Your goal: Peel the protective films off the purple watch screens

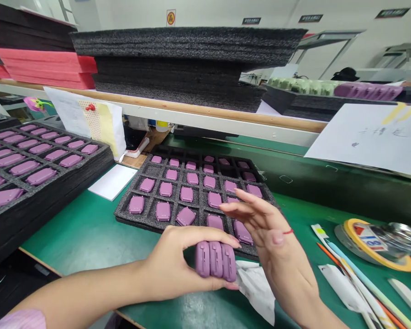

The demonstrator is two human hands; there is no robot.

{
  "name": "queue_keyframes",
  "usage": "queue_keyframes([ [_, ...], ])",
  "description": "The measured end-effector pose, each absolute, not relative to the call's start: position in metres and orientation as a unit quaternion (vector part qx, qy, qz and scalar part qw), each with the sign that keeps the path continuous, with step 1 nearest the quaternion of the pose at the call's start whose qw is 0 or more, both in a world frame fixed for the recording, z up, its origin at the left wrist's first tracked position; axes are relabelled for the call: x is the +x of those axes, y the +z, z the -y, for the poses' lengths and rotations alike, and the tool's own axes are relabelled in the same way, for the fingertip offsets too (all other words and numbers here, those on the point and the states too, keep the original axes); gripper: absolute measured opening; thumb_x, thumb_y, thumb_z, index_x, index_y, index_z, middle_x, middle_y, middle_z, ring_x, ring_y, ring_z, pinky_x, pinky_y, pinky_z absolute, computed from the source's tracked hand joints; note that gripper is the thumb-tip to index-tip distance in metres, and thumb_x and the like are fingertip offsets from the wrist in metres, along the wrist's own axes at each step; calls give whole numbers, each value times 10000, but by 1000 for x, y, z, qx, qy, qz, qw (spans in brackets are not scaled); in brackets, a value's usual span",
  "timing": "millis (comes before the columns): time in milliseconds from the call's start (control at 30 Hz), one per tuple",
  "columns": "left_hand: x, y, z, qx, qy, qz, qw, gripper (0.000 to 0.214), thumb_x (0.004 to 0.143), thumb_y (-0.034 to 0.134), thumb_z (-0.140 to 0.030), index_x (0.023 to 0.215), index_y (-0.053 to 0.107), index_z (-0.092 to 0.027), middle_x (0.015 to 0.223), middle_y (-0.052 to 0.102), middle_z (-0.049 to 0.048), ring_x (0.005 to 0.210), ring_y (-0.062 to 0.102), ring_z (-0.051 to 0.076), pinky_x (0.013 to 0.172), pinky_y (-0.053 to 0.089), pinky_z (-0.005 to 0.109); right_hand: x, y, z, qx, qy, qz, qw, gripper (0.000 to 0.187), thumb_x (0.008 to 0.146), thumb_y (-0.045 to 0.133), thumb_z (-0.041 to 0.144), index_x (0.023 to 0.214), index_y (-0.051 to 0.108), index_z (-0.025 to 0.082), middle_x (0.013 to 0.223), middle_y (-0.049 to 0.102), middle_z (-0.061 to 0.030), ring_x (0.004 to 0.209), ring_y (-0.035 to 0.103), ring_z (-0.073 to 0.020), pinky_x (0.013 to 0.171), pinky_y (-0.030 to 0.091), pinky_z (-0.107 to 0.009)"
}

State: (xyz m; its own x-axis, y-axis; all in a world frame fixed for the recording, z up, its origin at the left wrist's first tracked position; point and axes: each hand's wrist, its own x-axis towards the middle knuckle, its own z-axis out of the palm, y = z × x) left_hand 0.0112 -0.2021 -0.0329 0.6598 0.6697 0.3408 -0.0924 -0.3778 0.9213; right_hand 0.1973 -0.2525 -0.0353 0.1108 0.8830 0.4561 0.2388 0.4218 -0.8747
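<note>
My left hand [173,265] pinches three purple plastic cases [215,259] stacked side by side between thumb and fingers, just above the green table. My right hand [263,224] hovers right beside them with fingers stretched out and apart, holding nothing, over the near edge of a black foam tray [145,173]. That tray holds several more purple cases [187,193] in its pockets. A crumpled white cloth [256,285] lies under my hands.
A second foam tray [55,178] of purple cases sits on a stack at the left. A white card [113,181] lies between the trays. Tape roll [373,240], pens [349,274] and tools lie at right. Foam sheets [178,64] are piled on the shelf above.
</note>
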Motion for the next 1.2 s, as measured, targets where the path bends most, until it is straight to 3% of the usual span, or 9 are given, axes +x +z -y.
queue_keyframes([
  [200,14,-34,202,767,382,-171,487,385,706,869,-221,1067,754,-154,1003,803,39,899,754,155,873,571,204,198,-42,252,-483,302,661,489,471,1037,381,564,1465,469,387,1326,660,-9,1240,618,-169,1063,494,-279],
  [367,14,-35,200,779,395,-154,462,370,729,842,-182,1087,747,-173,1079,797,40,1024,747,184,952,559,232,205,-40,254,-474,273,704,453,501,1033,353,589,1483,426,380,1440,576,-29,1322,562,-211,1106,474,-350],
  [467,14,-36,200,782,384,-155,466,358,759,826,-215,1107,742,-197,1121,789,35,1058,741,197,960,563,258,203,-31,257,-426,186,764,448,607,949,530,633,1457,435,314,1440,547,-70,1384,491,-243,1154,436,-370],
  [600,12,-40,200,771,369,-187,483,388,734,858,-306,1088,735,-208,1076,797,27,917,761,182,861,586,260,194,-24,259,-412,110,795,431,710,798,794,527,1361,476,235,1385,548,-126,1346,529,-255,1101,503,-339],
  [800,12,-48,201,694,372,-189,587,687,663,903,-215,1263,570,-244,1218,752,56,1120,721,224,967,567,305,191,-28,255,-424,109,774,458,587,831,789,430,1308,499,247,1351,556,-142,1326,562,-266,884,626,-291],
  [967,11,-47,201,703,359,-208,577,720,669,898,-213,1277,516,-259,1222,743,52,1108,724,225,953,565,300,192,-25,255,-422,81,788,441,445,846,781,393,1216,574,257,1322,565,-125,1276,607,-261,999,587,-363],
  [1200,8,-46,199,766,347,-212,498,758,729,848,-323,1373,457,-244,1242,737,75,1126,720,252,971,567,331,188,-26,253,-394,36,815,425,422,815,811,322,1189,645,219,1387,524,-125,1327,552,-281,1107,511,-412],
])
